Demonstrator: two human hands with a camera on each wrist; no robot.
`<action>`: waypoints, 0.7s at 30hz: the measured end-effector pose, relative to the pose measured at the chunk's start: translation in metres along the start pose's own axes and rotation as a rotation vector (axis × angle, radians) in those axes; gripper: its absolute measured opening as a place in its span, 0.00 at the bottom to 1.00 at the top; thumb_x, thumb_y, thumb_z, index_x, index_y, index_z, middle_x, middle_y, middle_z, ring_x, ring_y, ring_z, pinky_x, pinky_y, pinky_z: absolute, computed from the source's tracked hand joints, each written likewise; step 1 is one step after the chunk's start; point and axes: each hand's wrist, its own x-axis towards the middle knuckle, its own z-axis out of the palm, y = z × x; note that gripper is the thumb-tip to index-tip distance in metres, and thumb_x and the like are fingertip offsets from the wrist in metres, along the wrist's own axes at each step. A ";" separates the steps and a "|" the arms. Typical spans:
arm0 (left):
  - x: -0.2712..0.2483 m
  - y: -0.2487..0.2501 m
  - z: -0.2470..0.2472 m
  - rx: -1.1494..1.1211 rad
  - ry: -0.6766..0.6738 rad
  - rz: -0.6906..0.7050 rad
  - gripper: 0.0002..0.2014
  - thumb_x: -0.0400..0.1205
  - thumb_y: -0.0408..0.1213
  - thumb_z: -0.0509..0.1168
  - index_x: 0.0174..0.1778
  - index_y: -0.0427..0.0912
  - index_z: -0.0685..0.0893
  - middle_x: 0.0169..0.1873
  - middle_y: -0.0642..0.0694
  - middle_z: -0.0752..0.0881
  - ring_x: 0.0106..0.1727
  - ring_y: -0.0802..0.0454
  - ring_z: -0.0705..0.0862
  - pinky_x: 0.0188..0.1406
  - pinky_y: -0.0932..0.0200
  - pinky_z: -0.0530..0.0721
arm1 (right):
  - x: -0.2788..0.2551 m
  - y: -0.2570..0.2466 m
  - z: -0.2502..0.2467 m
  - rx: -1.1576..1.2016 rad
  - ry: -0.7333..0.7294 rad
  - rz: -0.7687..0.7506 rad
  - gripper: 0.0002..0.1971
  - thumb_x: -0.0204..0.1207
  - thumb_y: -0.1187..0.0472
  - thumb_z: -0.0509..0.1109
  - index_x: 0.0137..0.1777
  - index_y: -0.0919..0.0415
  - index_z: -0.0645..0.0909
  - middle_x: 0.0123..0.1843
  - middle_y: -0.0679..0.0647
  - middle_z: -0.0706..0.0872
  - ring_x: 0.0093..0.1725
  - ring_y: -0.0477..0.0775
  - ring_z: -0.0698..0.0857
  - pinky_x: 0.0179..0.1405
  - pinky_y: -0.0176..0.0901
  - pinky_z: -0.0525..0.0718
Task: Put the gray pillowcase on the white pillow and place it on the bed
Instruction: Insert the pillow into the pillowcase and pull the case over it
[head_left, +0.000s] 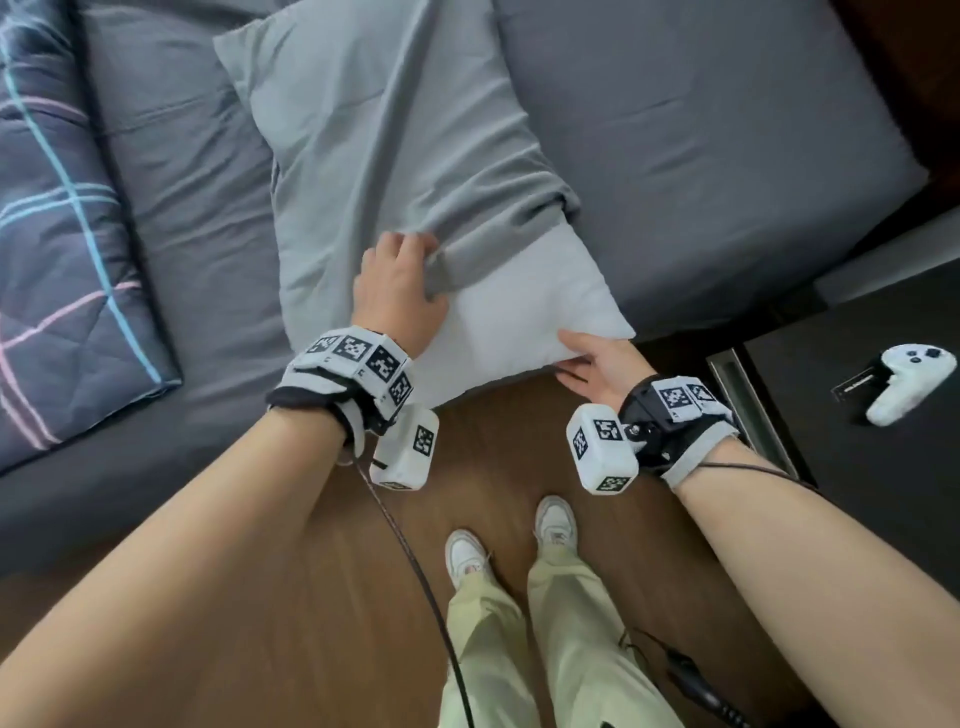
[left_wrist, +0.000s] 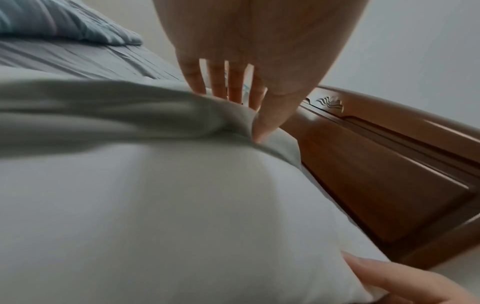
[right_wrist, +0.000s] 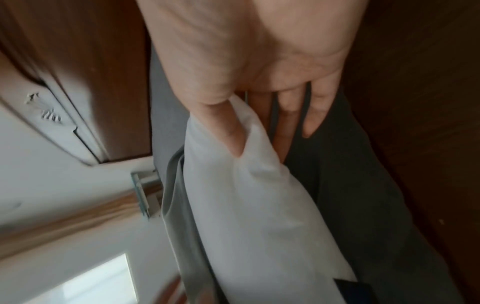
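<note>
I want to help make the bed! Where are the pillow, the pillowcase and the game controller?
pillow (head_left: 540, 306), head view, bare white end.
pillowcase (head_left: 384, 140), head view, gray middle.
game controller (head_left: 906, 382), head view, white body.

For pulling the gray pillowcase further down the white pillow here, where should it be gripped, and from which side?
At its open hem, where the gray pillowcase bunches against the bare white pillow. The left hand already pinches that edge; the far right stretch of hem is free. Come from the uncovered end, pulling toward the corner that the right hand holds.

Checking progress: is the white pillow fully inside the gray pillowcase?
No, partly in. The white pillow has its near end bare beyond the gray pillowcase opening.
</note>
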 end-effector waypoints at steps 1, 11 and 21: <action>0.006 0.009 0.004 0.066 -0.017 0.021 0.24 0.76 0.35 0.65 0.69 0.44 0.74 0.66 0.40 0.75 0.67 0.38 0.72 0.65 0.46 0.72 | 0.000 0.002 0.000 -0.035 -0.021 -0.006 0.09 0.78 0.66 0.68 0.55 0.54 0.80 0.55 0.53 0.87 0.53 0.54 0.86 0.70 0.54 0.77; 0.041 0.066 0.024 -0.036 -0.245 0.019 0.15 0.83 0.35 0.58 0.65 0.40 0.81 0.59 0.38 0.85 0.59 0.41 0.82 0.52 0.59 0.73 | -0.004 -0.002 -0.005 -0.224 -0.280 -0.024 0.18 0.85 0.58 0.60 0.73 0.58 0.71 0.67 0.58 0.84 0.50 0.56 0.92 0.43 0.38 0.85; 0.012 0.120 0.010 -0.323 -0.531 0.273 0.11 0.83 0.32 0.61 0.58 0.40 0.86 0.47 0.52 0.84 0.52 0.59 0.80 0.57 0.70 0.75 | -0.001 -0.042 0.024 -0.487 -0.100 -0.209 0.16 0.83 0.68 0.60 0.70 0.68 0.74 0.68 0.64 0.81 0.60 0.55 0.82 0.52 0.30 0.77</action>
